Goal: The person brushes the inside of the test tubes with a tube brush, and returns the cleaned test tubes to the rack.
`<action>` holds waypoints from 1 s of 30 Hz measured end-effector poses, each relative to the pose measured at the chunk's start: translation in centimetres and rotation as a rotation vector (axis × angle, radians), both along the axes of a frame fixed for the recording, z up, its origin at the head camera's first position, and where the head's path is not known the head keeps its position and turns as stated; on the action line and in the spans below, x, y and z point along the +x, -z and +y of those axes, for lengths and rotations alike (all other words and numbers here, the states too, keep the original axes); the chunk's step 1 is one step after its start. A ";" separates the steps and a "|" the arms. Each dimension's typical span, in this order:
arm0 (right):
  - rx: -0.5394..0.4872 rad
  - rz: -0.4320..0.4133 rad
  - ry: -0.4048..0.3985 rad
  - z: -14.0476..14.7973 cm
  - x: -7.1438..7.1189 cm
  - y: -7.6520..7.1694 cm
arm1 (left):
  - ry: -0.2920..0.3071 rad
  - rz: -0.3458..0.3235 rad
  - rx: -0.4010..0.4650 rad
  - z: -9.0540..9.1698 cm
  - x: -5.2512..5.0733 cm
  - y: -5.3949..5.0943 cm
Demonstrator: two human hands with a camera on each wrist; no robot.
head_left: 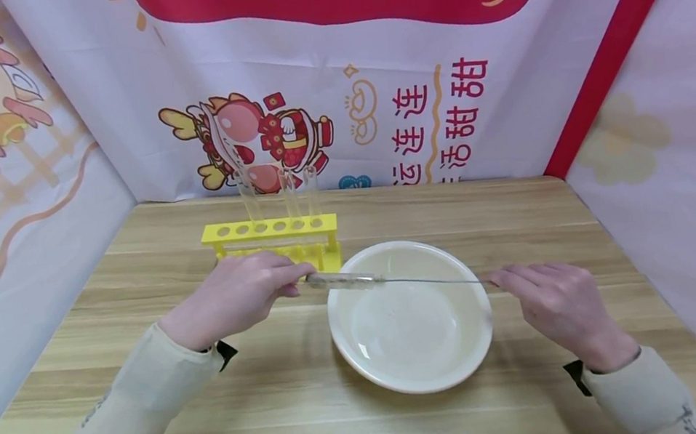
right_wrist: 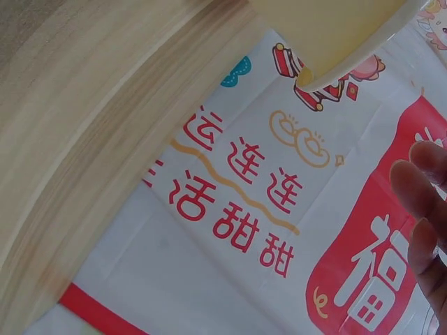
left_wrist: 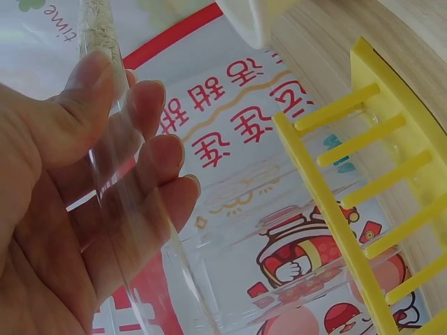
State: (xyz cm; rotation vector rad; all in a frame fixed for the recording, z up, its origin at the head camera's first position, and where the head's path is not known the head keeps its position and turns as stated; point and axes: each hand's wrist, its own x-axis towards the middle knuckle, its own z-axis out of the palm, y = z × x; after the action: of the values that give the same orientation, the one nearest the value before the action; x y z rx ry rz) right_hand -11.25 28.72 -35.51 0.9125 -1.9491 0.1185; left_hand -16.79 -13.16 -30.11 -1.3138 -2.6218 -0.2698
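Observation:
My left hand pinches a clear test tube between thumb and fingers, held nearly level over the left rim of a white basin. Pale bristles of a brush fill the tube's far part. The brush's thin wire handle crosses above the basin to my right hand, whose fingertips pinch its end. In the right wrist view only some curled fingers show at the right edge, and the wire is not visible there.
Behind my left hand stands a yellow rack with several clear tubes upright in it. The wooden table meets printed cloth walls at the back and sides.

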 end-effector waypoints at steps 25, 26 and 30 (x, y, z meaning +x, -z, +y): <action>-0.012 -0.081 -0.010 3.4 -1.0 2.1 | -0.025 -0.043 -0.038 0.0 -0.9 1.3; -0.013 -0.087 -0.014 3.6 -1.0 2.3 | -0.026 -0.042 -0.042 0.0 -1.0 1.4; -0.013 -0.121 -0.030 4.7 -1.1 2.8 | -0.021 -0.038 -0.050 0.1 -1.1 1.6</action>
State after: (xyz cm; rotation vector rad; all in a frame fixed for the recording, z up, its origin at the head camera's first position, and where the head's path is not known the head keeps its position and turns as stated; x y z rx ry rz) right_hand -12.38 33.43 -38.36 0.9448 -2.0440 0.2077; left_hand -17.88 -13.09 -31.67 -1.3088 -2.6891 -0.2299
